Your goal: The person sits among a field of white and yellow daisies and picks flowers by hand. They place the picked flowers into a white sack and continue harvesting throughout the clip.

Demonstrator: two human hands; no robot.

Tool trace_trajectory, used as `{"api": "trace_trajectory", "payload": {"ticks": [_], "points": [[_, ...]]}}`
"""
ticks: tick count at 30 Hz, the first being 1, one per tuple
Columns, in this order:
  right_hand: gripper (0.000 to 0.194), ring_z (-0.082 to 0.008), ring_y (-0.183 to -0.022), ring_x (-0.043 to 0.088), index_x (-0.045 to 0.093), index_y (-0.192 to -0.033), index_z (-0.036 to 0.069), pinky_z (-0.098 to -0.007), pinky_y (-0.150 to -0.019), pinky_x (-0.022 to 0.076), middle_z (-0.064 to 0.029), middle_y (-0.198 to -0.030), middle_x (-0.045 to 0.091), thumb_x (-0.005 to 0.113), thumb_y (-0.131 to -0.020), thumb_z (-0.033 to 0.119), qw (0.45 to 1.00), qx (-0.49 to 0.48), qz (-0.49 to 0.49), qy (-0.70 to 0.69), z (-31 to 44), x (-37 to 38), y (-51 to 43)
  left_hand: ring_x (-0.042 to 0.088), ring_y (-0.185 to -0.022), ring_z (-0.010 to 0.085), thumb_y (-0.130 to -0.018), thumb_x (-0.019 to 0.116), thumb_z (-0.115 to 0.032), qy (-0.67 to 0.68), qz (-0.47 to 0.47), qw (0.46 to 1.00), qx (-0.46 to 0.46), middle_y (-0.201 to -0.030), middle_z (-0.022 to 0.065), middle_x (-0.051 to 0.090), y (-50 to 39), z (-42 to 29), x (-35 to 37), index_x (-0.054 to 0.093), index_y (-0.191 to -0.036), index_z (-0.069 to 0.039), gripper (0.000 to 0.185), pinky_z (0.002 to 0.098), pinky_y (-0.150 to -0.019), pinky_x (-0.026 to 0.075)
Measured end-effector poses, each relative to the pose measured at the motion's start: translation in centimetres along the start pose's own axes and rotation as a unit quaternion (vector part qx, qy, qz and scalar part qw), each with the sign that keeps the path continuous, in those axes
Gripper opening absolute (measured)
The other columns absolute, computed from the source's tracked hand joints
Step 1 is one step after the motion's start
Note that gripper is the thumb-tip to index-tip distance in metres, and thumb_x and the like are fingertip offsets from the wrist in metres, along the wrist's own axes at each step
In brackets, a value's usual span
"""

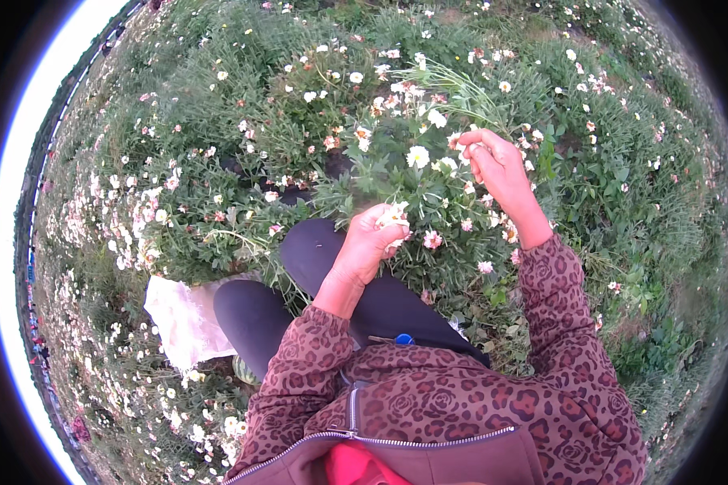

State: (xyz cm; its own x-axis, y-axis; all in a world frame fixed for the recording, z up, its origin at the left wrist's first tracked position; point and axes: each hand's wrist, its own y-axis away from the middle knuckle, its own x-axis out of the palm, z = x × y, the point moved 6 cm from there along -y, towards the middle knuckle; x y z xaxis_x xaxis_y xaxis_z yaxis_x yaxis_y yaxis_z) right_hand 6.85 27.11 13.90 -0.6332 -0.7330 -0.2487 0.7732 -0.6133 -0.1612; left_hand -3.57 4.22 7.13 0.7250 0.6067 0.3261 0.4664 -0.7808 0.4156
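Observation:
My left hand point(367, 239), above my knees, is closed around several white flower heads point(393, 217); petals show between thumb and fingers. Farther forward and to the right, my right hand point(496, 162) has its fingers curled in, with the fingertips at a pale, partly browned flower point(455, 142). Whether they grip it is hard to see. Between the hands stands a white daisy-like bloom with a yellow centre point(418, 157). A pinkish flower point(432, 239) sits just right of my left hand, among green leaves.
Dense flowering plants surround me. Long green stems point(461, 91) lean over beyond my right hand. A frayed white woven sack point(185, 321) lies beside my left knee point(252, 315), with a striped watermelon-like object point(244, 370) below it. A blue round item point(404, 339) rests at my lap.

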Motion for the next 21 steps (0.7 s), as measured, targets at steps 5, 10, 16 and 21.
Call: {"api": "trace_trajectory", "payload": {"ticks": [5,10,16,21], "points": [[0.045,-0.045,-0.089,0.065,0.073,-0.1,-0.001,-0.0493,-0.082,0.0511,-0.0266,-0.088,0.069,0.062,-0.094,0.042,0.955,-0.054,0.132,0.259,-4.9,2.8,-6.6,0.053,-0.066,0.001,-0.084,0.07,-0.003,0.012,0.005,1.0,0.003,-0.085,-0.0064,0.063,0.3,0.0,-0.5,0.068,-0.105,-0.009,0.022,0.0176,-0.052,0.039],[0.052,-0.0317,-0.1,0.07,0.069,-0.126,0.003,-0.0388,-0.092,0.0537,-0.0196,-0.11,0.073,0.07,-0.09,0.04,0.936,-0.012,0.225,0.269,-9.9,7.5,-6.5,0.052,-0.065,0.0008,-0.084,0.071,-0.003,0.022,0.008,1.0,0.009,-0.085,-0.0076,0.063,0.3,0.3,-1.1,0.069,-0.107,-0.009,0.024,0.0175,-0.052,0.039],[0.031,-0.0102,-0.098,0.064,0.07,-0.125,0.008,-0.0301,-0.092,0.0514,-0.0011,-0.109,0.073,0.069,-0.098,0.023,0.973,0.063,0.207,-0.079,-11.8,10.9,-3.8,0.053,-0.065,0.0005,-0.085,0.072,-0.004,0.028,0.008,0.999,0.022,-0.085,-0.0078,0.063,0.2,0.1,-0.9,0.068,-0.105,-0.009,0.021,0.0173,-0.053,0.039],[0.022,-0.011,-0.086,0.061,0.071,-0.107,0.003,-0.0312,-0.083,0.0506,-0.0042,-0.094,0.071,0.064,-0.098,0.022,0.974,0.036,0.222,0.019,-10.3,10.8,-0.6,0.052,-0.064,0.0002,-0.085,0.072,0.001,0.062,-0.041,0.997,0.029,-0.084,-0.0075,0.064,1.9,0.2,-1.4,0.068,-0.102,-0.009,0.02,0.018,-0.053,0.038]]}}
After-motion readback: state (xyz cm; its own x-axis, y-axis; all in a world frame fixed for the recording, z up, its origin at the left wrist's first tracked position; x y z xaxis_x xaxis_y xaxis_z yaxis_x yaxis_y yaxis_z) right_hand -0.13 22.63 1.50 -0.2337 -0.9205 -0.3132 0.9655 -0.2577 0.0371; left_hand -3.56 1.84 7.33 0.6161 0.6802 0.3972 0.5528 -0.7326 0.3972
